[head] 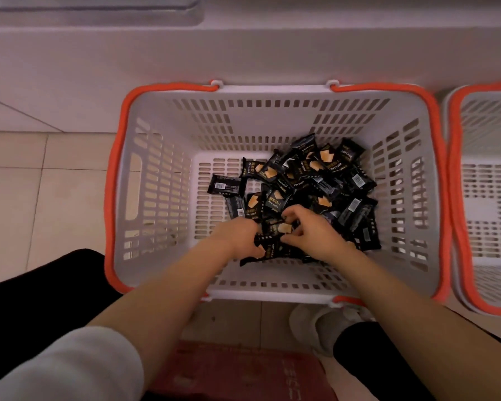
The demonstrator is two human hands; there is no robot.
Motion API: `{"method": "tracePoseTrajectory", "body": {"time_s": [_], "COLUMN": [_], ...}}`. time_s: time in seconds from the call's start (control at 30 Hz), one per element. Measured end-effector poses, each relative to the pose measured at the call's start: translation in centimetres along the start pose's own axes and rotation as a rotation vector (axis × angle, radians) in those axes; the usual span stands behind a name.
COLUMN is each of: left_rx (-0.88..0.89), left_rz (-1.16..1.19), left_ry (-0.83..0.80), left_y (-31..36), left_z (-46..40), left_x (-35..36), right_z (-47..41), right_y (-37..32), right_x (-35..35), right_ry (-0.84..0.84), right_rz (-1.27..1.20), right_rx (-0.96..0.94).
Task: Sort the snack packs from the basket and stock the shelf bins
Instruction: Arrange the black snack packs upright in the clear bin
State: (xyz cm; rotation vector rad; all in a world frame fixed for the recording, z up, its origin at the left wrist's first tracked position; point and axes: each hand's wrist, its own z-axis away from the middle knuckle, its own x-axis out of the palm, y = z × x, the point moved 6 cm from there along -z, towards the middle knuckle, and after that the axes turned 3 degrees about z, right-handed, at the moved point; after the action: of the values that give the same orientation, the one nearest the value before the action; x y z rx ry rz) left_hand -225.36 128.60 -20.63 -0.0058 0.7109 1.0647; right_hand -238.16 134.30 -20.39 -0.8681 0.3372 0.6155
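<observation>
Looking down from the head camera, the person is reaching both arms into a white basket (156, 180) with orange handles, sitting on the tiled floor (26, 175). The left hand (239, 237) is curling around a bunch of black snack packs (272, 247), while the right hand (310, 227) is pinching the same bunch. More packs (315, 175) are lying heaped toward the basket's right side. A second basket (486, 198) is standing just beside it.

The basket (156, 180) is matt white plastic, slotted, with smooth orange handles (168, 87). The snack packs (307, 180) are black film — glossy, crinkled. Floor tiles (15, 180) look smooth and faintly shiny — the sleeve (70, 366) is soft white cloth.
</observation>
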Motion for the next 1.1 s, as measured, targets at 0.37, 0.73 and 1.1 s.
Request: {"method": "tracePoseTrajectory", "body": {"time_s": [0.37,0.73,1.1], "left_rx": [-0.197,-0.155,-0.053], "left_rz": [0.496,0.772,0.800], "left_ry": [0.056,0.176,0.168], "left_y": [-3.2,-2.1,-3.8], "left_z": [-0.2,-1.0,-0.9], "left_x": [2.3,1.8,1.7], "right_z": [0.0,-0.6,-3.2], "right_y": [7.1,3.2,-0.1], "right_x": [0.2,-2.1,2.9], "right_ry": [-0.290,-0.252,-0.054], "right_rz": [0.713,-0.155,-0.811], "right_rx": [0.007,0.083,0.314]}}
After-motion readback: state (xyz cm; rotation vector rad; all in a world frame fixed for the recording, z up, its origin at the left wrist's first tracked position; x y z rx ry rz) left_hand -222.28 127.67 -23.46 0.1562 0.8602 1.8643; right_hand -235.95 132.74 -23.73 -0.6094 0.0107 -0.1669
